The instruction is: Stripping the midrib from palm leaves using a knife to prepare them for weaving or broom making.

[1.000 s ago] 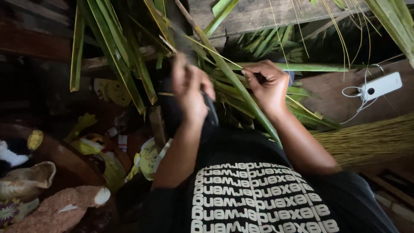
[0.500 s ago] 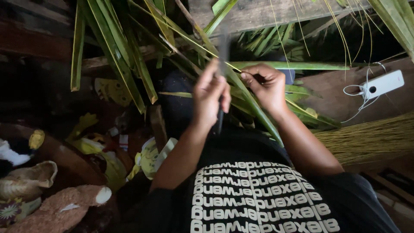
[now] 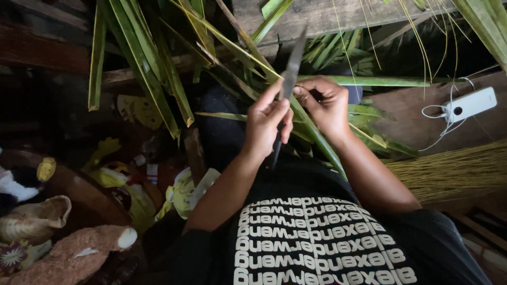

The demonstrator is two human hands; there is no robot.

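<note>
— What does each of the hands have?

— The left hand (image 3: 266,126) is closed around a dark-handled knife (image 3: 285,92), blade pointing up and away from the body. The right hand (image 3: 325,105) is curled shut, pinching a long green palm leaflet (image 3: 311,134) just beside the blade.

— So where does the leaflet run?

— Diagonally, from the tangle of palm fronds (image 3: 142,68) at the top, between the two hands, and down past the right wrist towards the lap. The blade crosses it right at the right fingertips; whether the edge is actually touching the leaf, I cannot tell (the blade is a little blurred).

— How would you do this stroke well?

— My judgement: keep the leaflet taut with the right hand, hold the blade shallow along the midrib, and push away from the body, never towards the pinching fingers. They sit very close to the edge, so that is the risk.

— Anything else around?

— A bundle of thin dry midrib sticks (image 3: 449,169) lies at the right edge, below a white power bank with its cable (image 3: 470,104) on a brown board. A brown stuffed toy (image 3: 68,253) sits at the lower left corner, well apart from the hands.
</note>
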